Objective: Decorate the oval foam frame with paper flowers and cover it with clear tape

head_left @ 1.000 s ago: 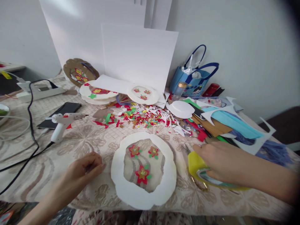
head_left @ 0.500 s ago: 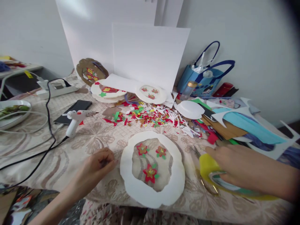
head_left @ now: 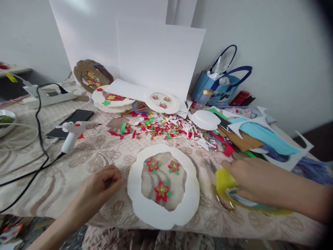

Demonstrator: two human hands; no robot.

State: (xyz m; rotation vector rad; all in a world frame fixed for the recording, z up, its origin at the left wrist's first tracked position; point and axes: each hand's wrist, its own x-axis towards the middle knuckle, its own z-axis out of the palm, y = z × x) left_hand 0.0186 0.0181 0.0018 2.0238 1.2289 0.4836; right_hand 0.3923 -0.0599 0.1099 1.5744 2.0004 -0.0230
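Flat on the patterned tablecloth lies a white scalloped ring [head_left: 139, 205] with a see-through centre bearing red, gold and green flowers. My left hand [head_left: 104, 184] rests on the cloth at its left, fingers curled together; what they hold, if anything, is hidden. On the right, my right hand [head_left: 241, 173] grips a roll of yellow tape [head_left: 223, 182] from above, its fingers around the rim. Scissors with gold handles [head_left: 226, 205] lie beside and partly beneath the tape roll.
A white glue gun [head_left: 71, 137] with a black cord lies left, by a dark phone [head_left: 84, 116]. Paper scraps [head_left: 166, 128] spread behind the ring, near other decorated discs [head_left: 114, 104]. A blue bag [head_left: 203, 83] stands back right, white boards [head_left: 156, 55] behind.
The whole view has shifted slightly, so things appear further left. Both hands keep nearly the same pose, the right still on the tape.
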